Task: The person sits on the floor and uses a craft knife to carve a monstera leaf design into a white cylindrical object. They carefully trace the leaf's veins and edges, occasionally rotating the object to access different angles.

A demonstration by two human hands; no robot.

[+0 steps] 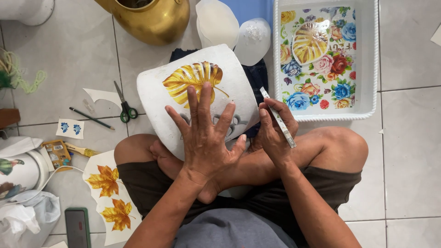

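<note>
A white pot [156, 87] lies on its side across my crossed legs, with a golden leaf picture [193, 79] stuck on its wall. My left hand [205, 133] rests flat on the pot just below the leaf, fingers spread. My right hand [275, 133] is beside the pot's right edge, closed on a thin white strip-like tool [278, 117] that points up and left.
A white tray [372, 59] of water with floral paper and a gold leaf cutout sits at top right. Green-handled scissors [125, 106], a pencil [91, 118], a sheet with maple leaves [110, 193], a gold pot [151, 20] and a phone [77, 227] lie on the tiled floor.
</note>
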